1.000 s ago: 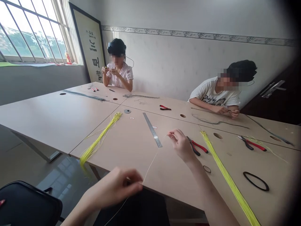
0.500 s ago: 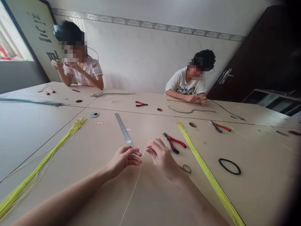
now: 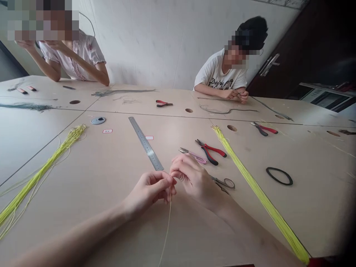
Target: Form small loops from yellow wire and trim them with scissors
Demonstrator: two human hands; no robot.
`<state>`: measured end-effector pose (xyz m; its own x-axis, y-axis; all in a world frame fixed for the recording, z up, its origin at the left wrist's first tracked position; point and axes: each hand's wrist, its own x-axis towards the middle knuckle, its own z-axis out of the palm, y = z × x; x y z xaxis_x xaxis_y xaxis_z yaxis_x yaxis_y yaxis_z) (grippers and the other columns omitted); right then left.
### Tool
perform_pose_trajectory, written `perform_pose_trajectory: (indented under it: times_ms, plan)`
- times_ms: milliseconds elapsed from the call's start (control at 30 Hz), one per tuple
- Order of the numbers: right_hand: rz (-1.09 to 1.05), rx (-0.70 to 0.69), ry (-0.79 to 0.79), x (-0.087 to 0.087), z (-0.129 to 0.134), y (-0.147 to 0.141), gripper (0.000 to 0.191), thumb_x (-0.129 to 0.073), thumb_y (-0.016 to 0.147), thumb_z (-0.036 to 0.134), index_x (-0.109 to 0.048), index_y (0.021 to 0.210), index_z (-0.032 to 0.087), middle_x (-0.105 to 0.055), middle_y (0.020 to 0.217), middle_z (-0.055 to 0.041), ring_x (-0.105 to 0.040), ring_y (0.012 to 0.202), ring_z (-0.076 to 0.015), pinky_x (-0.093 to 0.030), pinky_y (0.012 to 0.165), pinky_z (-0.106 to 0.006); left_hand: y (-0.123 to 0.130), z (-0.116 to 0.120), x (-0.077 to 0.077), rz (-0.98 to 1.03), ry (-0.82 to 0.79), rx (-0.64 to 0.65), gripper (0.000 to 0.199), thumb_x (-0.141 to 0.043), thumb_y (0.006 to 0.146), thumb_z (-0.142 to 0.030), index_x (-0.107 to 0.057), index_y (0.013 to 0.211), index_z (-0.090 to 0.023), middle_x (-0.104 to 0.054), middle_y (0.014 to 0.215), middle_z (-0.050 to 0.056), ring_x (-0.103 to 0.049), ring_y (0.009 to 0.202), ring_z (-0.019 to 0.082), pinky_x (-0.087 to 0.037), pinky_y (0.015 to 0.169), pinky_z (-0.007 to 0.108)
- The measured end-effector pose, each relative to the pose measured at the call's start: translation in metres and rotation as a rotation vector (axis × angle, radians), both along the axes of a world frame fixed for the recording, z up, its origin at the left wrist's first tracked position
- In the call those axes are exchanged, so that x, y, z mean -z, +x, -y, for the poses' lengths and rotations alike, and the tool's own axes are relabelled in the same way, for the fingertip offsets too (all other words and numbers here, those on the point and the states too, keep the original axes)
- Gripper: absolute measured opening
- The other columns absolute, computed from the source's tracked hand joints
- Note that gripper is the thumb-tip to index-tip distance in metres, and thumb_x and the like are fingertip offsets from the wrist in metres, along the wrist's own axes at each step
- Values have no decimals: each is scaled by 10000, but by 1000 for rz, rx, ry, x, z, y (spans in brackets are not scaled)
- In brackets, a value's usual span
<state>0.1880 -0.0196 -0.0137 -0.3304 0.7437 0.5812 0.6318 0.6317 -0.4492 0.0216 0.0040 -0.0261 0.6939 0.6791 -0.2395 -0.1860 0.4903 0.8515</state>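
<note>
A thin pale yellow cord [image 3: 169, 218] hangs from a person's two hands and runs down toward the near edge of a pale wooden desk [image 3: 111, 218], near the middle of that edge. It looks very light, soft and limp, likely to slip or bend rather than hold a shape, so the surest hold appears to be close to its end, between the fingertips. The left hand [image 3: 147, 192] and right hand [image 3: 191, 178] meet there, both closed narrowly, fingers curled and pinching the cord, though the fingers hide its tip. Just beyond the right hand lie small pink-handled scissors [image 3: 192, 155], red-and-black pliers [image 3: 210, 152] and small steel scissors [image 3: 223, 183]. A steel ruler [image 3: 145, 142] lies slantwise just beyond the left hand. A long bundle of yellow cords [image 3: 257, 187] stretches toward the near right corner of the desk, and a black rubber ring [image 3: 279, 176] lies beyond it. Another yellow bundle [image 3: 46, 172] runs off the left edge of the view. Across the desk, a seated person [image 3: 219, 74] works with both hands close together.
</note>
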Motion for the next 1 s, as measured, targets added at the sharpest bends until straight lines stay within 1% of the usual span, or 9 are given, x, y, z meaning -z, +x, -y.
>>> perform_pose_trajectory:
  times_ms: [67,233,367,433,500,567,667,833,1000]
  plan:
    - [0,6,-12,2,0,0,184,-444,948,159,-527,790,202,-577,796,-30,-553,867,-188,-460,796,-351,0,0,1,-3,12,-2,284,-723,736,-381,-620,684,-122,-632,640,8,-550,529,72,-426,531,196]
    - [27,34,-3,1,-1,2,189,-452,939,123,-514,775,192,-579,785,-30,-555,814,-186,-432,750,-347,0,0,-1,-36,39,-29,243,-689,760,-346,-597,686,-133,-623,623,-3,-546,534,78,-426,541,205]
    - [32,34,19,0,-2,4,177,-476,934,148,-537,773,190,-576,774,-38,-565,848,-204,-442,756,-357,1,1,-4,-50,84,-42,214,-676,776,-302,-592,679,-131,-609,609,-11,-540,554,80,-423,556,207]
    - [11,39,35,-2,-1,5,130,-495,926,146,-561,822,188,-585,798,-44,-568,869,-205,-454,771,-361,1,1,-5,-55,112,-55,218,-654,799,-286,-583,661,-132,-601,596,-16,-525,537,74,-415,545,207]
    - [-30,60,57,-5,2,4,75,-513,915,137,-571,917,184,-598,844,-50,-566,879,-198,-463,778,-364,0,1,-4,-54,146,-85,221,-629,823,-284,-578,664,-140,-590,589,-26,-512,530,69,-412,541,205]
    - [-72,78,70,-7,4,2,88,-537,899,133,-565,965,184,-604,863,-48,-563,869,-188,-471,777,-364,0,1,-3,-52,182,-123,207,-611,842,-302,-583,700,-153,-582,595,-38,-515,544,70,-414,547,204]
    - [-113,79,64,-9,8,-2,77,-569,871,125,-573,923,181,-605,835,-34,-563,832,-171,-478,768,-354,-2,1,-1,-60,235,-165,198,-603,854,-328,-592,738,-168,-581,608,-45,-531,571,74,-420,563,205]
    - [-144,81,31,-6,11,-6,70,-602,846,113,-594,882,173,-607,815,-28,-563,808,-155,-476,734,-327,-4,4,-4,-115,308,-199,194,-604,859,-316,-608,733,-169,-587,599,-45,-540,587,72,-426,587,199]
    - [-183,91,-44,-6,14,-7,55,-612,843,147,-596,880,185,-609,808,-13,-569,808,-147,-468,752,-317,-5,5,-5,-163,362,-195,173,-606,852,-294,-608,730,-173,-596,625,-43,-549,596,74,-438,595,197]
